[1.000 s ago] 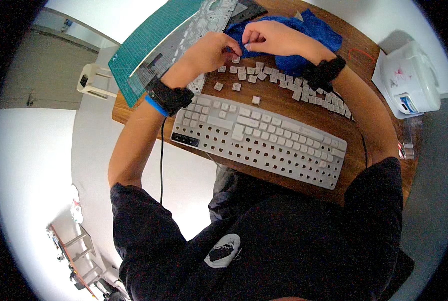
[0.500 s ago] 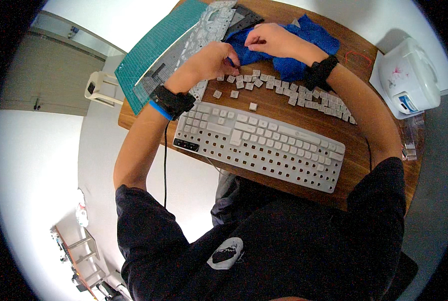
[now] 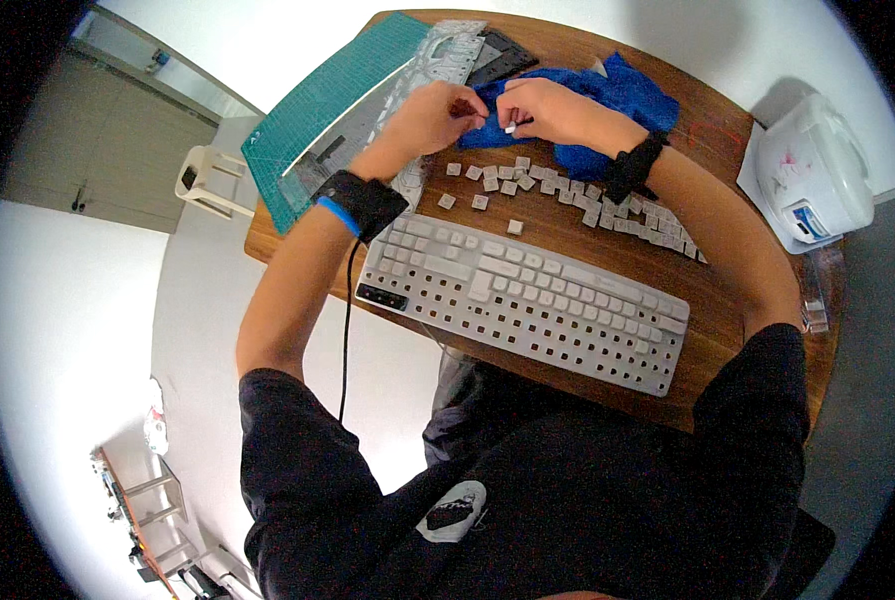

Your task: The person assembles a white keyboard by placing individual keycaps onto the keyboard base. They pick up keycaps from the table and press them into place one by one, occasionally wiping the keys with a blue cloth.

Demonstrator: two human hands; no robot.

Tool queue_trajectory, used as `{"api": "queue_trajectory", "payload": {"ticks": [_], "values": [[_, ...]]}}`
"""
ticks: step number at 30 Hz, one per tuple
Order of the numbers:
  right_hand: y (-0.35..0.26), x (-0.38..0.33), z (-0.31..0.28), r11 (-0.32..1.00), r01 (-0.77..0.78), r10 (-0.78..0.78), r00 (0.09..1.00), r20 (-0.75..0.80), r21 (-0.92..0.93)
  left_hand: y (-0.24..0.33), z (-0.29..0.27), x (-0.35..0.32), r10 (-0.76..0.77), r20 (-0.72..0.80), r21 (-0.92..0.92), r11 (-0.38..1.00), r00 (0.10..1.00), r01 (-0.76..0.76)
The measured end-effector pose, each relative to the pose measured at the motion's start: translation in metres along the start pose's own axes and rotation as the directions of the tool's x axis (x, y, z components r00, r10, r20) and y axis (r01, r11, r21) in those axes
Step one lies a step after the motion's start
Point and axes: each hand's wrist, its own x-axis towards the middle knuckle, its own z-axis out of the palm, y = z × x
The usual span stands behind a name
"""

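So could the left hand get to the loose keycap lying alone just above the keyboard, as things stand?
Probably yes. The single keycap lies in the open on the wooden table, nothing on or against it. The left hand is just beyond it, busy at the blue cloth with the right hand.

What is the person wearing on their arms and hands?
Both hands are bare. The left hand has a wide black wrist strap edged in blue, with a thin black cable trailing down. The right hand has a black wristband. Short black sleeves.
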Motion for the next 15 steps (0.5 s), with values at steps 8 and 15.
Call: {"api": "queue_trajectory", "payload": {"ticks": [8, 15], "values": [[-0.012, -0.005, -0.013, 0.993, -0.060, 0.073, 0.990, 0.123, -0.106, -0.009, 0.007, 0.009, 0.152, 0.010, 0.173, 0.973, 0.988, -0.151], [-0.004, -0.005, -0.007, 0.990, 0.038, -0.025, 0.995, 0.095, -0.137, -0.018, 0.008, 0.012, 0.170, 0.002, 0.146, 0.975, 0.985, -0.169]]}}
